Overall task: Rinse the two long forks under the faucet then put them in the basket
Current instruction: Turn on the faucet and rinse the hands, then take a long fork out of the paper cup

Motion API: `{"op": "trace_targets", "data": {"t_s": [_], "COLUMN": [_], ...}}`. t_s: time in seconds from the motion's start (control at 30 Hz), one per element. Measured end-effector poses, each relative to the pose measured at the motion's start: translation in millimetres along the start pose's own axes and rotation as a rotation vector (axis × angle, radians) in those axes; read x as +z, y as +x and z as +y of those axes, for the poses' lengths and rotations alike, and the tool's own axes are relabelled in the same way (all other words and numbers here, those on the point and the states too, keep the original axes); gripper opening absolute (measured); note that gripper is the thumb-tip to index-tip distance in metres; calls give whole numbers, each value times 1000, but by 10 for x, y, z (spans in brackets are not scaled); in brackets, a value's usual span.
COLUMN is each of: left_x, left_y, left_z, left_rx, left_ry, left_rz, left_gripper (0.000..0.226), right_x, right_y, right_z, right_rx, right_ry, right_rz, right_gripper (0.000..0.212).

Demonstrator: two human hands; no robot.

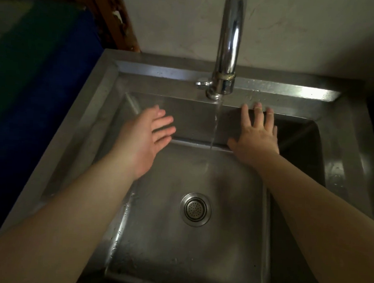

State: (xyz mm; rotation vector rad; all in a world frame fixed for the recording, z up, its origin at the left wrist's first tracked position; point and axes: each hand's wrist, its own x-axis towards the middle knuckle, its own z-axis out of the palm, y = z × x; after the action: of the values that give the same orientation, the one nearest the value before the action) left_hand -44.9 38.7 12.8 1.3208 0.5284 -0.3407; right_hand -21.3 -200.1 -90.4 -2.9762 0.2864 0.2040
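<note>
A chrome faucet (227, 56) stands at the back of a steel sink (110, 88), and a thin stream of water (214, 134) runs from its spout into the basin. My left hand (148, 136) hovers over the basin to the left of the stream, fingers spread, holding nothing. My right hand (257, 137) is to the right of the stream, palm down with fingers apart, fingertips near the sink's back ledge, also holding nothing. No forks and no basket are in view.
A round drain strainer (195, 209) sits in the basin floor. A blue surface (41, 110) lies left of the sink, with a wooden frame (110, 12) behind it. A pale wall rises behind the faucet. The far right is dark.
</note>
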Motion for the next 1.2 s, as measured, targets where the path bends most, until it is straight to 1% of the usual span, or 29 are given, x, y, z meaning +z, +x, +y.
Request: {"op": "trace_targets", "data": {"t_s": [0.1, 0.17, 0.27, 0.37, 0.47, 0.57, 0.67, 0.73, 0.83, 0.9, 0.93, 1.0, 1.07, 1.13, 1.2], "left_x": [-357, -650, -1125, -1594, -1967, -2544, -3323, -3873, -4649, -5067, -5266, -5519, -5672, -5749, -5778], "left_y": [-354, -611, -996, -1438, -1900, -2427, -2915, -3186, -3469, -3567, -3608, -3565, -3466, -3326, -3199], "left_z": [-51, -43, 28, 171, 357, 564, 713, 744, 639, 514, 420, 228, 36, -128, -238], "left_rx": [138, 260, 401, 556, 709, 831, 916, 919, 916, 848, 794, 676, 531, 361, 228], "left_ry": [220, 334, 549, 777, 945, 1052, 1122, 1106, 969, 937, 967, 1029, 1060, 1118, 1093], "left_rz": [54, 70, 74, 123, 193, 287, 466, 585, 782, 892, 913, 874, 775, 641, 519], "left_gripper": [24, 17, 21, 25, 27, 30, 32, 34, 27, 24, 25, 32, 43, 61, 77], "right_x": [-89, -105, -59, -51, -172, -323, -450, -507, -551, -533, -501, -449, -388, -330, -282], "right_y": [-216, -536, -1143, -1790, -2395, -2997, -3506, -3763, -4051, -4197, -4280, -4352, -4353, -4258, -4129], "right_z": [-2, -68, -328, -811, -1461, -2270, -3015, -3419, -3933, -4236, -4406, -4660, -4915, -5183, -5423], "right_rx": [10, 30, 86, 90, 20, -134, -305, -440, -627, -724, -761, -799, -761, -627, -490], "right_ry": [66, 157, 284, 418, 603, 695, 777, 820, 829, 814, 807, 810, 841, 874, 881], "right_rz": [38, 99, 149, 141, 125, 61, 9, -29, -71, -63, -79, -118, -151, -217, -302], "right_gripper": [99, 87, 62, 39, 24, 19, 19, 21, 23, 20, 17, 12, 8, 9, 12]}}
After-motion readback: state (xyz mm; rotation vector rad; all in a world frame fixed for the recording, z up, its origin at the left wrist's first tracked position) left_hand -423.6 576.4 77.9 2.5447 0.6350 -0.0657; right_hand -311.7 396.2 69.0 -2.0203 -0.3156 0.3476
